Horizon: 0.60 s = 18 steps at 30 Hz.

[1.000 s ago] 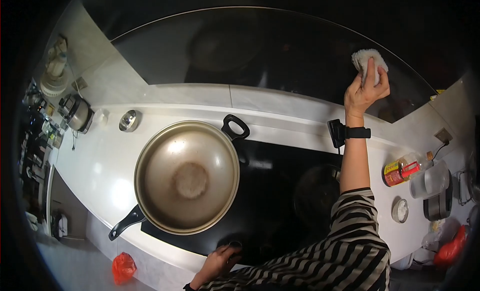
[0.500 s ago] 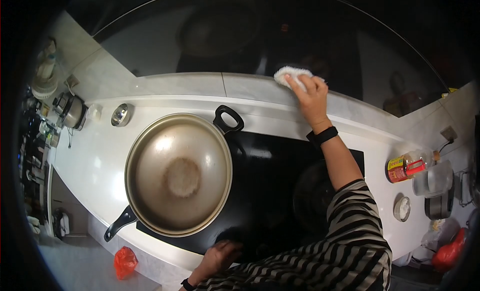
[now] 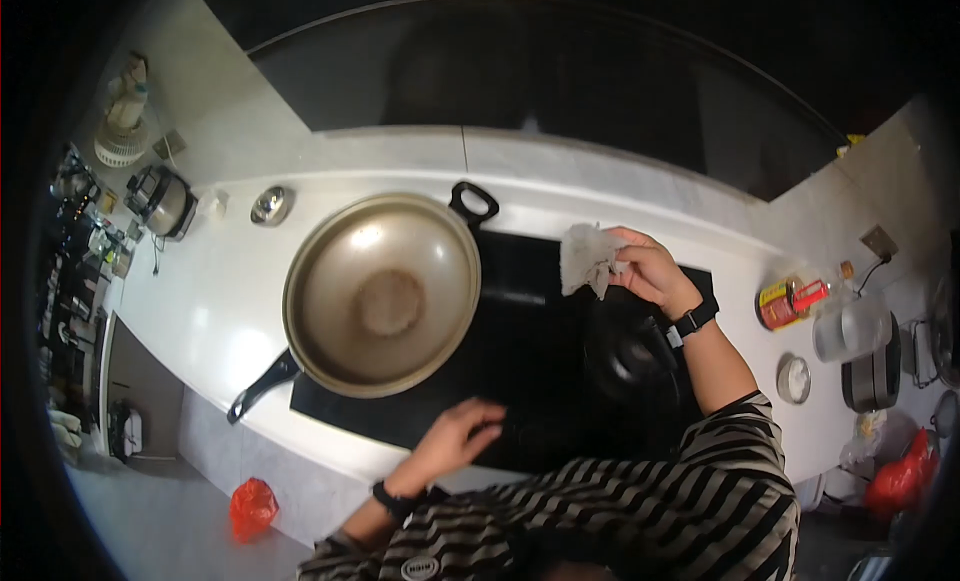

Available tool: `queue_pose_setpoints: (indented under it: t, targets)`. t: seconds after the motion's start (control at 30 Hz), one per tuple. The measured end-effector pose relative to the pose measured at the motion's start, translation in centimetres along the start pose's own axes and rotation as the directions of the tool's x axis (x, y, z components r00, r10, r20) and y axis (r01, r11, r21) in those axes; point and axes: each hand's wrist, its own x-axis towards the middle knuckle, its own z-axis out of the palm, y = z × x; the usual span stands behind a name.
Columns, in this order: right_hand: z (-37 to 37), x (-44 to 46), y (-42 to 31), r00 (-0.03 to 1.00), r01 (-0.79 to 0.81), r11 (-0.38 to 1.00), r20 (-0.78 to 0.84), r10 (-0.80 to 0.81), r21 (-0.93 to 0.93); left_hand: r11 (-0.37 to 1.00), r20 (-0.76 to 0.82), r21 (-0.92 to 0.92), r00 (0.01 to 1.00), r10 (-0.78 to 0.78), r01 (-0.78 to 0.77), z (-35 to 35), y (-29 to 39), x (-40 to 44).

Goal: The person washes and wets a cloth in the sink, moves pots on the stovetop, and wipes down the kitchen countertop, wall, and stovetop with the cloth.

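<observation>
Along the far edge of the white worktop, pale grey tile rises in front of you to a dark, glossy panel. Below it lies a black cooktop, shiny with reflected light and running close to the worktop's near edge.

Your right hand pinches a creased white cloth between fingers and thumb, over the cooktop's far edge; you cannot tell whether the cloth touches the surface. Your left hand is above the cooktop's near edge, fingers loosely extended and thumb apart; contact there cannot be made out.

On the cooktop's left side sits a wide pan with 2 black handles, 1 towards the worktop's far edge and 1 towards its near edge. Its base shows a brown ring.

Near the worktop's far left corner you have a small steel bowl and a steel appliance. By the right end are a bottle with a red and yellow label, a clear container and a dish of white contents. Below the near edge, towards the left, is a red bag.
</observation>
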Motion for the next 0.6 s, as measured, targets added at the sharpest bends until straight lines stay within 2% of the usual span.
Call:
queue_pose_setpoints:
  t: [0.03, 0.07, 0.1, 0.17, 0.23, 0.27, 0.33, 0.37, 0.4, 0.43, 0.47, 0.53, 0.57, 0.6]
  targets:
    - [1.3, -1.1, 0.8, 0.994, 0.001, 0.99, 0.107, -0.017, 0.143, 0.994, -0.004, -0.109, 0.999, -0.034, 0.033, 0.1, 0.2, 0.8]
    - [2.6, -2.0, 1.5, 0.976, -0.009, 0.959, 0.209, -0.053, 0.283, 0.933, 0.018, -0.343, 0.994, -0.106, 0.106, 0.5, 0.3, 1.6]
    - [3.9, -2.7, 2.7, 0.974, 0.005, 0.951, 0.213, -0.074, 0.309, 0.89, -0.001, -0.455, 0.999, -0.038, 0.033, 0.5, 1.1, 2.8]
    - [5.4, -3.4, 5.3, 0.967, 0.008, 0.927, 0.234, -0.103, 0.374, 0.635, 0.025, -0.771, 0.999, -0.04, 0.045, 0.3, 2.7, 4.8]
    - [8.0, -4.3, 6.6, 0.978, -0.029, 0.917, 0.201, -0.056, 0.397, 0.423, 0.036, -0.904, 0.998, -0.05, 0.054, 0.2, 4.3, 5.9]
    - [8.5, -4.6, 7.2, 0.976, -0.064, 0.942, 0.217, -0.01, 0.33, 0.321, 0.034, -0.946, 0.998, -0.055, 0.05, 0.2, 5.0, 6.2]
    - [8.6, -4.9, 8.0, 0.974, -0.099, 0.979, 0.22, 0.058, 0.178, 0.547, 0.048, -0.825, 0.983, -0.176, 0.138, 0.5, 4.3, 6.1]
    - [9.3, -5.1, 8.4, 0.979, 0.192, 0.943, 0.121, -0.164, -0.274, 0.646, 0.041, -0.742, 0.973, -0.226, 0.181, 0.8, 3.8, 6.3]
    - [10.4, -5.4, 8.9, 0.911, 0.367, 0.637, 0.122, -0.395, -0.678, 0.563, 0.052, -0.797, 0.954, -0.296, 0.219, 1.2, 3.5, 6.5]
    - [11.3, -6.0, 9.2, 0.817, 0.413, 0.415, 0.128, -0.563, -0.811, 0.472, 0.072, -0.845, 0.927, -0.367, 0.253, 1.6, 3.2, 6.3]
    - [12.0, -6.7, 9.0, 0.694, 0.416, 0.068, 0.268, -0.669, -0.907, 0.373, 0.1, -0.884, 0.893, -0.438, 0.282, 2.0, 2.7, 6.1]
    - [12.2, -7.2, 10.7, 0.691, 0.511, -0.034, 0.434, -0.578, -0.859, 0.307, 0.06, -0.921, 0.866, -0.497, 0.24, 3.3, 1.1, 6.2]
    - [13.1, -8.0, 10.9, 0.712, 0.515, 0.049, 0.396, -0.58, -0.856, 0.273, 0.041, -0.937, 0.848, -0.528, 0.216, 3.6, 1.0, 6.3]
    - [14.0, -8.8, 11.1, 0.736, 0.516, 0.137, 0.355, -0.577, -0.846, 0.229, 0.088, -0.947, 0.864, -0.495, 0.227, 3.8, 1.0, 6.3]
